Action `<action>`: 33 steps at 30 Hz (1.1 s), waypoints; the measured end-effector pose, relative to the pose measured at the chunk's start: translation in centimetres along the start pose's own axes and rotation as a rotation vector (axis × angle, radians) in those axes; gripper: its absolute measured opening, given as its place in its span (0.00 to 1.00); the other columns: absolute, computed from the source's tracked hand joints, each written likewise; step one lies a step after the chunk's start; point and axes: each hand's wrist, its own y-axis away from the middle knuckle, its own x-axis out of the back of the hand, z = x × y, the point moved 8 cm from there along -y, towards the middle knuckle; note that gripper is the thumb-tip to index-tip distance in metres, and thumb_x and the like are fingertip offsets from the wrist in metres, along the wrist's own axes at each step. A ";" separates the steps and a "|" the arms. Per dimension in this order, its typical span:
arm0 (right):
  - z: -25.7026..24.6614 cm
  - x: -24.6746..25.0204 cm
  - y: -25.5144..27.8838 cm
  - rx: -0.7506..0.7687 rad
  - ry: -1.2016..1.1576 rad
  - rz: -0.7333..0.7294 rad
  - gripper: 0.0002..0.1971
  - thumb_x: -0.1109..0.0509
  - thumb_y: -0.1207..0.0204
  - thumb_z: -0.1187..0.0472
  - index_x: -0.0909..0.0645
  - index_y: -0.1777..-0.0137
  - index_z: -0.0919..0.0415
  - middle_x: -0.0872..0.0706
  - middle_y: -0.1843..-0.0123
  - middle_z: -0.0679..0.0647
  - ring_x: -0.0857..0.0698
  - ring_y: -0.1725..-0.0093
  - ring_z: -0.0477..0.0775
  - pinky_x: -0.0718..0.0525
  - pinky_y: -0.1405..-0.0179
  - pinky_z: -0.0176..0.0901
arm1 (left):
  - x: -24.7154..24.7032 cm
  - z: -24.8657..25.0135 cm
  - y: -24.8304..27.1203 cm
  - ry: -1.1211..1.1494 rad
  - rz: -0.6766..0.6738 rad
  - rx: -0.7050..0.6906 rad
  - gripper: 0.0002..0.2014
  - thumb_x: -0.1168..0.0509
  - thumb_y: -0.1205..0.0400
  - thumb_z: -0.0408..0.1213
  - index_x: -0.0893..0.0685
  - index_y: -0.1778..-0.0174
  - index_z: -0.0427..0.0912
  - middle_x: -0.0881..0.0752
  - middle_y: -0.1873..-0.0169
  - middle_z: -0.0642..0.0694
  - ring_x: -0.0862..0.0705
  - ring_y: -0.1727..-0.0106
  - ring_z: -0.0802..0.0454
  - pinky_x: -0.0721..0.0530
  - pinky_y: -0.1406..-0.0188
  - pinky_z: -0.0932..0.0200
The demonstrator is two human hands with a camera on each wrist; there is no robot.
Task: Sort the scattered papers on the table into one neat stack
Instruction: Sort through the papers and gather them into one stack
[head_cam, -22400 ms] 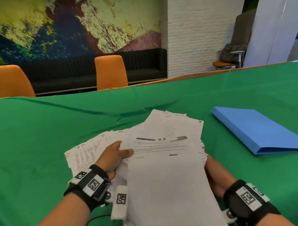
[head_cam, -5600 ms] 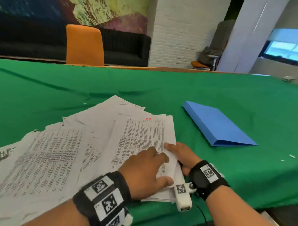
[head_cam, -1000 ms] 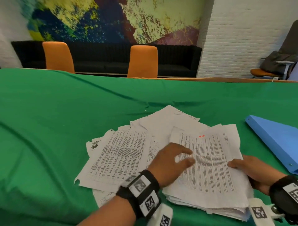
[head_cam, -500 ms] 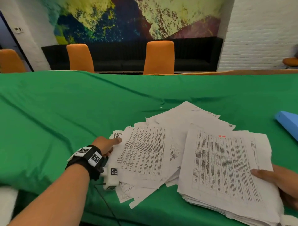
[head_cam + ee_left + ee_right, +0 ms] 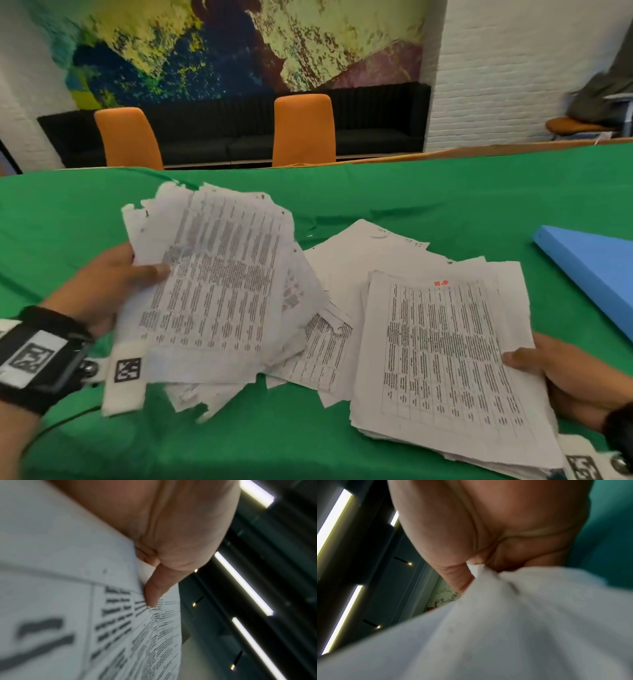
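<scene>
The left hand (image 5: 102,284) pinches a limp, ragged sheaf (image 5: 219,281) lifted at near left, while the right hand (image 5: 568,373) grips the stack (image 5: 442,359) at near right; floppy sheets want edge-on support.

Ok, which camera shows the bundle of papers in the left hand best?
The head view: the lifted bundle shows whole, gripped at its left edge by the left hand. The left wrist view shows only a blurred close-up under the thumb. The right wrist view doesn't identifiably show it.
</scene>
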 end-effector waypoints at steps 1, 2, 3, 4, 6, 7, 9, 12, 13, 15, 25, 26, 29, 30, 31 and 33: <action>0.0 0.1 0.0 -0.001 -0.001 0.003 0.19 0.38 0.19 0.75 0.22 0.31 0.61 0.08 0.42 0.72 0.08 0.46 0.77 0.12 0.44 0.71 | 1.4 1.3 0.0 0.089 -0.007 -0.030 0.17 0.27 0.22 0.35 0.17 0.37 0.41 0.08 0.45 0.36 0.10 0.45 0.28 0.17 0.43 0.23; 0.1 0.1 0.1 -0.005 -0.003 0.010 0.18 0.41 0.17 0.75 0.22 0.32 0.61 0.08 0.42 0.71 0.08 0.46 0.76 0.13 0.42 0.72 | 3.0 1.9 -0.7 0.173 0.002 -0.042 0.22 0.27 0.22 0.36 0.18 0.31 0.43 0.11 0.38 0.34 0.12 0.41 0.26 0.20 0.42 0.18; 0.3 0.0 0.1 -0.010 -0.006 0.011 0.17 0.42 0.16 0.75 0.22 0.32 0.62 0.08 0.42 0.71 0.08 0.46 0.76 0.14 0.40 0.73 | 4.3 1.9 -1.6 0.282 -0.005 -0.045 0.23 0.31 0.18 0.36 0.21 0.25 0.45 0.16 0.30 0.32 0.14 0.37 0.25 0.23 0.42 0.14; 0.4 -0.1 0.1 -0.014 -0.013 0.009 0.17 0.43 0.16 0.75 0.22 0.32 0.62 0.08 0.43 0.71 0.08 0.46 0.76 0.15 0.38 0.74 | 5.3 1.4 -3.0 0.390 -0.014 -0.042 0.23 0.39 0.13 0.33 0.24 0.21 0.46 0.22 0.24 0.31 0.15 0.35 0.24 0.25 0.43 0.11; 0.5 -0.3 0.3 -0.023 -0.017 0.010 0.17 0.42 0.16 0.76 0.22 0.32 0.62 0.08 0.42 0.71 0.08 0.45 0.75 0.17 0.35 0.75 | 4.1 1.2 -3.8 0.548 -0.077 -0.025 0.23 0.49 0.09 0.30 0.27 0.18 0.44 0.26 0.20 0.32 0.13 0.40 0.24 0.28 0.46 0.06; 0.5 -0.3 0.3 -0.022 -0.012 0.013 0.18 0.42 0.16 0.76 0.23 0.32 0.61 0.08 0.42 0.70 0.08 0.44 0.75 0.18 0.33 0.76 | 1.0 2.0 -3.0 0.553 -0.130 -0.030 0.23 0.49 0.10 0.28 0.25 0.20 0.44 0.22 0.23 0.33 0.12 0.39 0.26 0.27 0.47 0.07; 0.6 -0.1 0.3 -0.022 -0.006 0.016 0.18 0.42 0.16 0.75 0.23 0.31 0.60 0.08 0.40 0.69 0.09 0.41 0.74 0.18 0.32 0.76 | -6.4 3.2 -1.3 0.517 -0.260 -0.037 0.25 0.43 0.16 0.27 0.21 0.23 0.46 0.15 0.30 0.34 0.12 0.36 0.29 0.23 0.45 0.12; 1.0 0.3 0.0 -0.013 -0.018 0.046 0.20 0.43 0.16 0.74 0.24 0.28 0.62 0.08 0.40 0.68 0.09 0.40 0.73 0.16 0.33 0.75 | -16.3 1.7 -0.3 0.516 -0.292 0.052 0.23 0.38 0.20 0.23 0.19 0.29 0.43 0.09 0.40 0.36 0.09 0.42 0.31 0.14 0.46 0.22; 1.0 0.6 0.0 -0.016 -0.032 0.067 0.19 0.42 0.16 0.72 0.24 0.28 0.63 0.08 0.40 0.68 0.09 0.40 0.73 0.16 0.34 0.74 | -19.5 0.8 0.2 0.502 -0.306 0.084 0.21 0.38 0.19 0.21 0.18 0.31 0.41 0.09 0.41 0.35 0.09 0.43 0.31 0.14 0.44 0.24; 1.2 1.3 -0.1 -0.022 -0.075 0.140 0.17 0.40 0.14 0.66 0.22 0.28 0.66 0.07 0.42 0.69 0.09 0.41 0.73 0.16 0.33 0.73 | -24.5 -1.2 0.5 0.456 -0.315 0.149 0.20 0.35 0.19 0.20 0.19 0.31 0.37 0.09 0.43 0.33 0.09 0.45 0.30 0.14 0.44 0.24; 1.1 1.1 -0.5 0.032 -0.086 0.054 0.17 0.33 0.14 0.54 0.17 0.29 0.60 0.07 0.38 0.61 0.08 0.38 0.65 0.18 0.28 0.67 | -29.3 -4.0 -0.7 0.186 -0.310 0.289 0.15 0.40 0.09 0.45 0.14 0.39 0.39 0.07 0.49 0.34 0.10 0.43 0.28 0.15 0.40 0.25; 1.2 1.2 -0.7 0.036 -0.036 0.060 0.15 0.34 0.14 0.61 0.18 0.29 0.62 0.06 0.40 0.61 0.08 0.39 0.66 0.17 0.29 0.68 | -28.9 -4.1 -1.2 0.161 -0.315 0.307 0.14 0.39 0.10 0.44 0.15 0.38 0.38 0.07 0.49 0.33 0.10 0.42 0.28 0.15 0.40 0.26; 1.4 1.7 -0.9 0.008 0.003 0.112 0.14 0.41 0.16 0.72 0.19 0.35 0.66 0.06 0.44 0.65 0.08 0.42 0.71 0.15 0.33 0.70 | -27.5 -3.6 -2.7 0.079 -0.349 0.343 0.14 0.40 0.09 0.41 0.18 0.37 0.35 0.08 0.47 0.31 0.09 0.48 0.31 0.09 0.51 0.38; 1.5 2.0 -1.0 0.003 0.000 0.123 0.14 0.43 0.17 0.73 0.19 0.37 0.68 0.07 0.44 0.68 0.09 0.41 0.74 0.14 0.34 0.70 | -27.1 -3.3 -3.1 0.043 -0.368 0.351 0.14 0.40 0.09 0.40 0.18 0.37 0.35 0.08 0.47 0.31 0.09 0.51 0.33 0.09 0.55 0.41; 1.6 2.1 -1.1 -0.006 -0.004 0.128 0.13 0.44 0.18 0.73 0.20 0.40 0.69 0.07 0.44 0.70 0.09 0.42 0.76 0.13 0.36 0.70 | -27.0 -3.0 -3.3 0.006 -0.389 0.352 0.14 0.40 0.09 0.40 0.18 0.36 0.35 0.07 0.48 0.31 0.08 0.53 0.35 0.09 0.57 0.42; 1.8 2.4 -1.1 -0.035 -0.028 0.144 0.10 0.45 0.20 0.75 0.23 0.47 0.69 0.08 0.49 0.71 0.08 0.49 0.74 0.11 0.44 0.64 | -27.3 -2.7 -3.6 -0.071 -0.434 0.340 0.14 0.39 0.10 0.41 0.18 0.36 0.34 0.08 0.48 0.31 0.08 0.52 0.33 0.09 0.50 0.38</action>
